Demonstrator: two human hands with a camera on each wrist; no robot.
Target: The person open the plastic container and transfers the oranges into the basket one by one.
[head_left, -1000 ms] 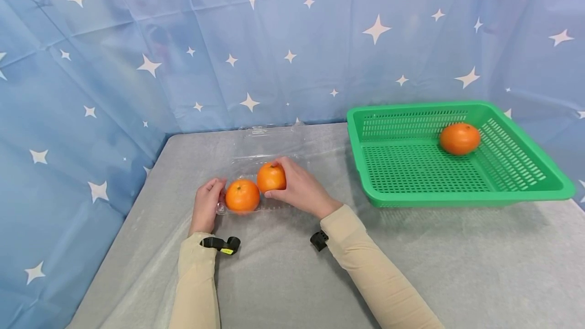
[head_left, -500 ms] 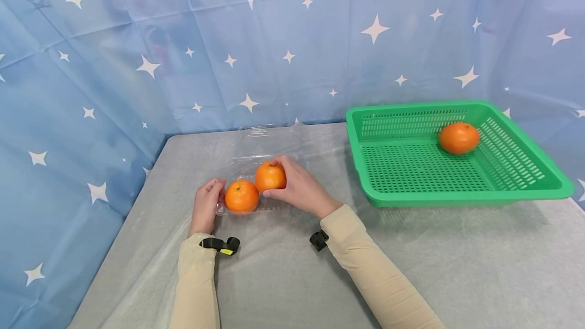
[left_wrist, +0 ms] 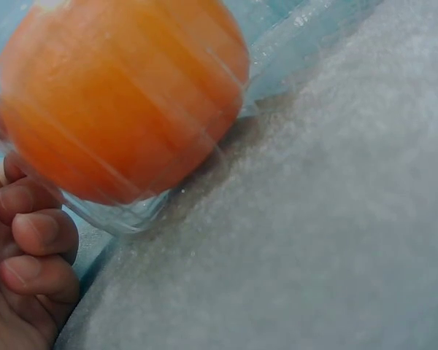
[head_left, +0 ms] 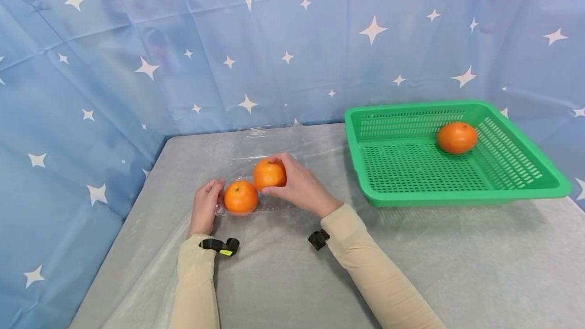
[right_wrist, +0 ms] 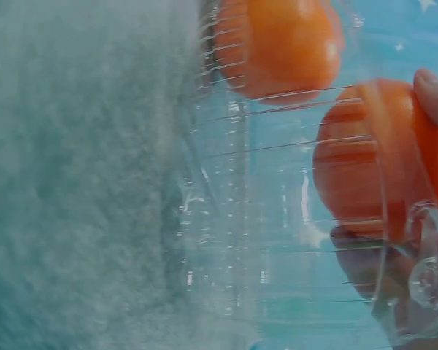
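Observation:
A clear plastic clamshell box lies open on the table with its lid folded back toward the curtain. The left hand grips the box's left end, fingers curled at its wall. One orange sits inside, next to that hand; in the left wrist view this orange shows through the plastic. My right hand holds a second orange between thumb and fingers, over the back of the box. Through the clear wall, the right wrist view shows the held orange and the other orange.
To the right stands a green plastic basket with a third orange near its back right corner. Grey cloth covers the table. A blue curtain with white stars hangs behind and to the left.
The orange in the right hand has risen slightly and moved a little away from the body. The left hand and the orange beside it stay nearly still. The head view has shifted slightly.

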